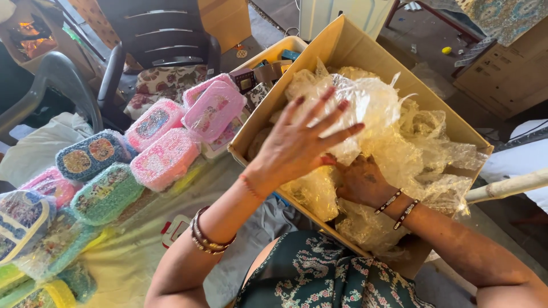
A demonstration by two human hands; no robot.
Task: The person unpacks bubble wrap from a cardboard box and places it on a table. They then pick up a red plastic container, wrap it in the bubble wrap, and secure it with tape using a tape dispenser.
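A large cardboard box (348,43) sits tilted in front of me, stuffed with crumpled clear plastic bags (399,142). My left hand (302,142) hovers over the box's near-left rim with fingers spread, palm down against the plastic. Lower in the box, my right hand (362,182) is pushed down among the bags; its fingers are buried in the plastic and cannot be seen.
Several plastic-wrapped lunch boxes, pink (214,108), blue (91,154) and green (105,194), lie on a cloth-covered surface (142,251) at the left. A smaller open box (274,57) of items stands behind. A dark chair (160,40) is at the back, more cartons (508,74) at the right.
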